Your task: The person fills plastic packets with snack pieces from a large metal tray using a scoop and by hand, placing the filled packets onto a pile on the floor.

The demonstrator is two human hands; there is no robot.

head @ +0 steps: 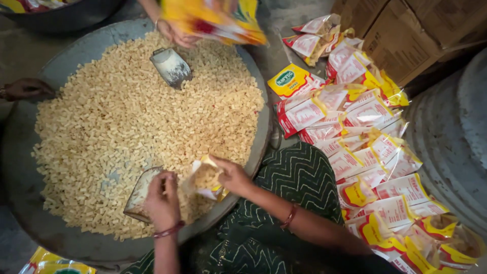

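A wide grey metal pan [20, 167] holds a large heap of small pale yellow snack pieces [127, 116]. My left hand [161, 200] grips a metal scoop [138, 195] at the near edge of the heap. My right hand [231, 175] holds open a small clear and yellow packet [205, 177], partly filled with the pieces, just right of the scoop. A second metal scoop [171, 67] lies on the heap at the far side, near another person's hand [175, 33] that holds a yellow and red packet [215, 18].
Many filled red, white and yellow packets [365, 152] lie piled on the floor to the right. Cardboard boxes [406, 30] stand at the upper right. Another person's hand [25, 89] rests on the pan's left rim. A dark bowl [61, 18] sits at the top left.
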